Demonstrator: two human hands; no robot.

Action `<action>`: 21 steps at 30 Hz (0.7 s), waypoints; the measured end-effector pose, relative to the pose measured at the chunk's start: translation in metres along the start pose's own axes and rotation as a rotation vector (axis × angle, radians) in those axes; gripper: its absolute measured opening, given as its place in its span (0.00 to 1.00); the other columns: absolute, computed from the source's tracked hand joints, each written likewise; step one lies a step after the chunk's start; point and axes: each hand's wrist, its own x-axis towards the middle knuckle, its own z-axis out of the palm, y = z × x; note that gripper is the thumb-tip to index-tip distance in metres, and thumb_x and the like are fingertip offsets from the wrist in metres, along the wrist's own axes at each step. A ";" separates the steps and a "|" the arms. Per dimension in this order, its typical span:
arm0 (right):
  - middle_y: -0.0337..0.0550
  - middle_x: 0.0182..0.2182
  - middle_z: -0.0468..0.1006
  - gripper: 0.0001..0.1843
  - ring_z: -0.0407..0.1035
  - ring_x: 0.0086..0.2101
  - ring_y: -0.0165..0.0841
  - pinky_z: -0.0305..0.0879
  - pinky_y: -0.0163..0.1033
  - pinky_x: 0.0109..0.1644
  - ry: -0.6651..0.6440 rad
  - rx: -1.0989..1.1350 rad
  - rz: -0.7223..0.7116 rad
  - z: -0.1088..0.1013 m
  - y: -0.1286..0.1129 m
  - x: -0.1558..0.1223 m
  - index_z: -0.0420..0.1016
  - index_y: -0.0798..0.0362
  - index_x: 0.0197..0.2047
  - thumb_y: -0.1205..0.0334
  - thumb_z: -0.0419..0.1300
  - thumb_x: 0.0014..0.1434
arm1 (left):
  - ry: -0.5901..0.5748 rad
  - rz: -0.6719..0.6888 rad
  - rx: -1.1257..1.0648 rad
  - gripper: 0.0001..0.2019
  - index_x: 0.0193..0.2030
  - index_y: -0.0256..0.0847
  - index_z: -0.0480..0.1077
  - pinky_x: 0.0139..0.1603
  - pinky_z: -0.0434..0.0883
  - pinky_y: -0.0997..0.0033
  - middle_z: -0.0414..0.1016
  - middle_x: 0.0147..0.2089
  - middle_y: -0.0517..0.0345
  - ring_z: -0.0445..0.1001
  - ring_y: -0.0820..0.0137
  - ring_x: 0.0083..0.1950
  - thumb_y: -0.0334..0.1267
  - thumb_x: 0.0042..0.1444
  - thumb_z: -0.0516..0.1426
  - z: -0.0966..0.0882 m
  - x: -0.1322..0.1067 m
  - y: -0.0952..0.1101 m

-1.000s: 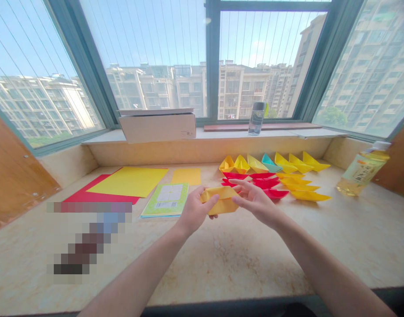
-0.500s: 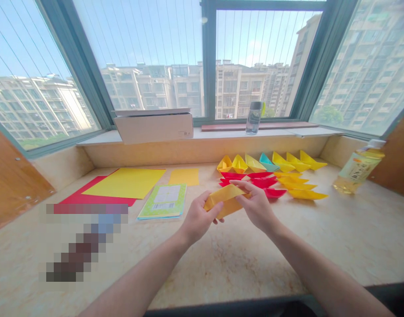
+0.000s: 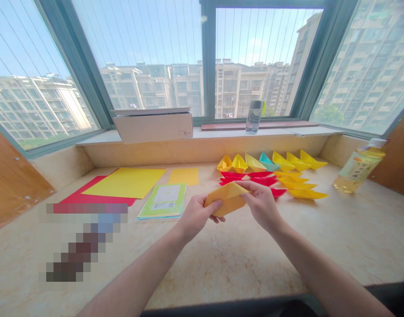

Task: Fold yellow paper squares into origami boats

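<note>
A partly folded piece of orange-yellow paper [image 3: 227,201] is held in the air above the countertop, between both hands. My left hand [image 3: 199,213] grips its left side, thumb on the near face and fingers behind. At the right corner, my right hand [image 3: 259,200] pinches the paper between thumb and fingers. Just behind it on the counter stand rows of folded paper boats: red boats [image 3: 262,181], yellow boats [image 3: 307,194] and one turquoise boat [image 3: 268,163].
Left on the countertop [image 3: 235,268] lie a yellow sheet [image 3: 126,182], a red sheet [image 3: 86,196], a small orange-yellow square [image 3: 184,176] and a green booklet [image 3: 164,200]. A tea bottle [image 3: 358,167] stands right. A white box [image 3: 154,126] and water bottle [image 3: 254,118] rest on the sill.
The paper's upper opening has flattened, and its top now rises to a point. My right hand has shifted slightly right along the paper's edge; the left has barely moved.
</note>
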 end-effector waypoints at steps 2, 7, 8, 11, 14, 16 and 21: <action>0.46 0.39 0.82 0.14 0.75 0.41 0.41 0.70 0.42 0.42 -0.050 0.050 0.028 -0.001 -0.005 0.000 0.82 0.51 0.45 0.58 0.63 0.55 | 0.029 0.028 0.003 0.16 0.44 0.32 0.75 0.26 0.71 0.75 0.78 0.34 0.51 0.79 0.69 0.28 0.46 0.58 0.61 -0.002 0.001 0.000; 0.45 0.35 0.82 0.14 0.73 0.35 0.38 0.68 0.39 0.36 -0.070 0.175 0.088 -0.002 -0.007 0.001 0.82 0.53 0.42 0.54 0.64 0.56 | 0.043 0.048 -0.004 0.16 0.44 0.32 0.75 0.27 0.72 0.74 0.78 0.33 0.51 0.79 0.69 0.28 0.46 0.58 0.61 -0.003 0.001 0.000; 0.45 0.35 0.82 0.14 0.73 0.36 0.38 0.68 0.39 0.37 -0.068 0.195 0.089 -0.002 -0.005 0.001 0.82 0.53 0.42 0.54 0.64 0.56 | 0.039 0.046 -0.009 0.16 0.44 0.32 0.75 0.27 0.72 0.74 0.78 0.33 0.51 0.79 0.69 0.28 0.46 0.58 0.61 -0.003 0.000 0.001; 0.46 0.37 0.82 0.15 0.73 0.38 0.39 0.68 0.41 0.41 -0.095 0.245 0.098 -0.003 -0.001 0.001 0.82 0.52 0.45 0.54 0.64 0.58 | 0.042 0.039 -0.035 0.16 0.44 0.31 0.74 0.27 0.71 0.75 0.78 0.34 0.51 0.78 0.69 0.28 0.45 0.58 0.61 -0.001 -0.001 0.002; 0.47 0.40 0.82 0.16 0.74 0.41 0.40 0.68 0.42 0.45 -0.155 0.279 0.099 -0.003 -0.002 0.000 0.81 0.50 0.47 0.54 0.63 0.59 | 0.062 0.028 -0.091 0.16 0.43 0.31 0.73 0.27 0.71 0.75 0.78 0.34 0.51 0.78 0.70 0.27 0.45 0.58 0.61 0.001 -0.002 0.004; 0.47 0.43 0.81 0.17 0.73 0.44 0.40 0.68 0.42 0.46 -0.180 0.281 0.073 -0.002 -0.005 -0.001 0.80 0.50 0.49 0.53 0.62 0.60 | 0.074 0.020 -0.124 0.16 0.43 0.31 0.73 0.26 0.70 0.76 0.78 0.34 0.51 0.77 0.71 0.26 0.45 0.57 0.62 0.001 -0.002 0.005; 0.47 0.43 0.81 0.19 0.74 0.43 0.40 0.70 0.41 0.45 -0.143 0.174 0.022 0.000 -0.014 -0.003 0.79 0.52 0.49 0.50 0.60 0.62 | 0.133 0.036 -0.074 0.17 0.41 0.30 0.72 0.25 0.70 0.76 0.76 0.31 0.52 0.76 0.71 0.25 0.45 0.56 0.62 0.002 -0.003 0.007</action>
